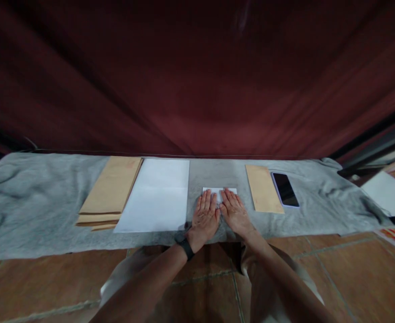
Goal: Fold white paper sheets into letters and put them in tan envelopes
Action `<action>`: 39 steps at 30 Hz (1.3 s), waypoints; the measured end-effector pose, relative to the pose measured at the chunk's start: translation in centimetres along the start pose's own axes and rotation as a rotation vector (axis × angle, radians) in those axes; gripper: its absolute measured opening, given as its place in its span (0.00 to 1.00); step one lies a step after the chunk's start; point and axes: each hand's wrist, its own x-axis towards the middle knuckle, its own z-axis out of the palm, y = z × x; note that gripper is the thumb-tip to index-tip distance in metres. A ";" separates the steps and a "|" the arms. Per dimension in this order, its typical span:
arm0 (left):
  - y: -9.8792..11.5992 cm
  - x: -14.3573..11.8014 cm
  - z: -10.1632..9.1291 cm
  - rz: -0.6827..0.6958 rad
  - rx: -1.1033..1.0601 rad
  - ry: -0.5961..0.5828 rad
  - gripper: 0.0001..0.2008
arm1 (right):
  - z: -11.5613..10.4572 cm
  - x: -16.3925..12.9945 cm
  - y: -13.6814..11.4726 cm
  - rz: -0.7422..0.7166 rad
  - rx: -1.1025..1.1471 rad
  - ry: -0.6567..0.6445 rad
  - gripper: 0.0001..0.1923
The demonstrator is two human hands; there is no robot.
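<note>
My left hand (205, 217) and my right hand (235, 213) lie flat, side by side, on a small white piece of paper (219, 190). Fingers on both are stretched out and point away from me. Only the far edge and corners of that paper show; the hands cover most of it, so I cannot tell whether it is folded. To the left of my left hand lies a large white sheet of paper (158, 197). A single brown envelope (264, 188) rests to the right of my right hand.
A grey cloth (42, 197) covers the long surface. At the left is a stack of brown envelopes (111, 186). A phone (285, 189) in a light purple case lies beside the single envelope. Behind hangs a dark red curtain (197, 89); the tiled floor (76, 278) is below.
</note>
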 end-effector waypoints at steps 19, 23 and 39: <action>-2.0 -0.2 -0.4 0.009 0.126 0.044 0.28 | 0.6 -1.3 0.3 0.163 -0.203 0.114 0.31; -2.6 -0.1 -0.3 0.008 0.118 0.048 0.28 | 0.6 -1.6 0.2 0.183 -0.235 0.117 0.31; 0.4 0.7 -0.2 0.142 0.128 -0.091 0.28 | 0.6 -1.4 -0.3 0.223 -0.258 0.102 0.31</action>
